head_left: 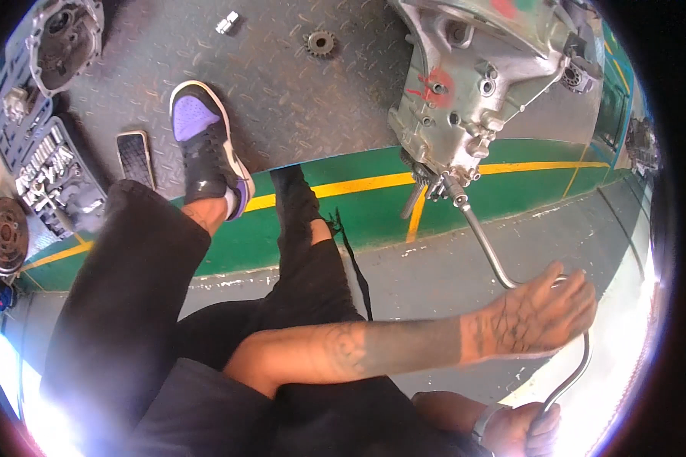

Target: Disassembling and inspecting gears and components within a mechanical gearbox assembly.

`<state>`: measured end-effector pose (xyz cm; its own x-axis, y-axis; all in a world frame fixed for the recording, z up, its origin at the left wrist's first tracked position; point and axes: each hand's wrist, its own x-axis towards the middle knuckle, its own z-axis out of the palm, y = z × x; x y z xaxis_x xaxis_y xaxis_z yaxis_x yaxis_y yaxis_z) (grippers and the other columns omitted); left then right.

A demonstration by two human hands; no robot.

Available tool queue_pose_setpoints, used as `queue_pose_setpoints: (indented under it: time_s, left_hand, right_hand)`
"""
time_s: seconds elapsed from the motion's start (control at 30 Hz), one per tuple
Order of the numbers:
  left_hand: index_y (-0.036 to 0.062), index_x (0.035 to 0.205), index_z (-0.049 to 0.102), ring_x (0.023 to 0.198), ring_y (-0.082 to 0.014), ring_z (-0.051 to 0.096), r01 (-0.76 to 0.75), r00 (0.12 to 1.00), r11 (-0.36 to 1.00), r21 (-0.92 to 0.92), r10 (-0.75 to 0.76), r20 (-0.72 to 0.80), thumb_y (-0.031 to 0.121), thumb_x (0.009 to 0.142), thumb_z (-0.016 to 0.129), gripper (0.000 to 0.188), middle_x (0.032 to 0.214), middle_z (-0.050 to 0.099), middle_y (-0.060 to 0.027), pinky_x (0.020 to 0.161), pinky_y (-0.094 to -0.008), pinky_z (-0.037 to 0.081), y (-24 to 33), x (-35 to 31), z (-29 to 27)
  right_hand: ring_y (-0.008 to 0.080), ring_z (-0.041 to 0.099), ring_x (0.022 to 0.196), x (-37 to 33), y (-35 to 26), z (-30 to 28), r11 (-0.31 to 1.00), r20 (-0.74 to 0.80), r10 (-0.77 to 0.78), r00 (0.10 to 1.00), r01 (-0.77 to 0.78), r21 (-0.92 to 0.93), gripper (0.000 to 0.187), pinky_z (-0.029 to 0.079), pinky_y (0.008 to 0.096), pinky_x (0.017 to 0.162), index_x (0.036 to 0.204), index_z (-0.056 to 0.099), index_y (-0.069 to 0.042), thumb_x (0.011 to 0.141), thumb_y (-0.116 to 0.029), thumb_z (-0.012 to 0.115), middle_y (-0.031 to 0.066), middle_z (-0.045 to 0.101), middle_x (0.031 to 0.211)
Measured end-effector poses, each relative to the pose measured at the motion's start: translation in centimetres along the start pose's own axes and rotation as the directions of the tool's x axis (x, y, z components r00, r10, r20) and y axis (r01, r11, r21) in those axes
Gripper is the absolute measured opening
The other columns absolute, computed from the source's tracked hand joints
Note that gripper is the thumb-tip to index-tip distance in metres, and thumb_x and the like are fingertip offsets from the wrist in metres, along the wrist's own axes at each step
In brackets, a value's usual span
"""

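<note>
At the far left, a dull cast-metal cover with a scalloped rim lies beyond a black molded tray of shiny metal pieces; nearer, a round rust-brown disc lies by the rim of view. Farther right, a small bright fitting and a toothed steel gear sit apart on raised-tread plate. To the right, the silvery cast housing, ribbed and daubed red, reaches past the plate's near edge. A smooth, bent-steel crank handle meets its near end; the left hand curls round the middle, while the nearer right hand closes around the end. The step looks like turning a fastener; the next move seems to call for the left hand to swing the bend, the right steadying the end.
</note>
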<state>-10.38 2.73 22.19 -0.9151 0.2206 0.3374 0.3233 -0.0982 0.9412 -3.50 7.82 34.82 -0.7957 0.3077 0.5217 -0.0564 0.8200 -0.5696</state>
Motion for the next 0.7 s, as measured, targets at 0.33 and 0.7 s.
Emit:
queue_pose_setpoints:
  time_s: [0.33, 0.7]
  left_hand:
    - [0.0086, 0.085, 0.054, 0.082, -0.0228, 0.055, -0.029, 0.991, 0.969, 0.246, -0.004, 0.133, 0.018, 0.07, 0.063, 0.02, 0.085, 0.053, -0.0101, 0.065, -0.0312, 0.044, -0.1, -2.8, 3.7]
    - [0.0105, 0.077, 0.055, 0.065, -0.0215, 0.056, -0.013, 0.993, 0.971, 0.24, -0.016, 0.118, 0.011, 0.06, 0.067, 0.02, 0.066, 0.054, -0.006, 0.065, -0.0379, 0.046, 2.0, -2.7, 2.9]
  right_hand:
    - [0.0077, 0.021, 0.043, 0.6, 0.3, 0.9, 0.467, 0.059, 0.279, 0.958, -0.189, 0.864, 0.039, 0.017, 0.0257, 0.048, 0.053, 0.024, -0.016, 0.082, -0.025, 0.049, -0.0049, 0.021, 0.048]
    - [0.0102, 0.027, 0.04, -0.4, -3.2, 2.4, 0.495, 0.225, -0.017, 0.974, -0.187, 0.849, 0.036, 0.02, 0.0262, 0.044, 0.052, 0.032, -0.011, 0.082, -0.029, 0.042, -0.0007, 0.029, 0.048]
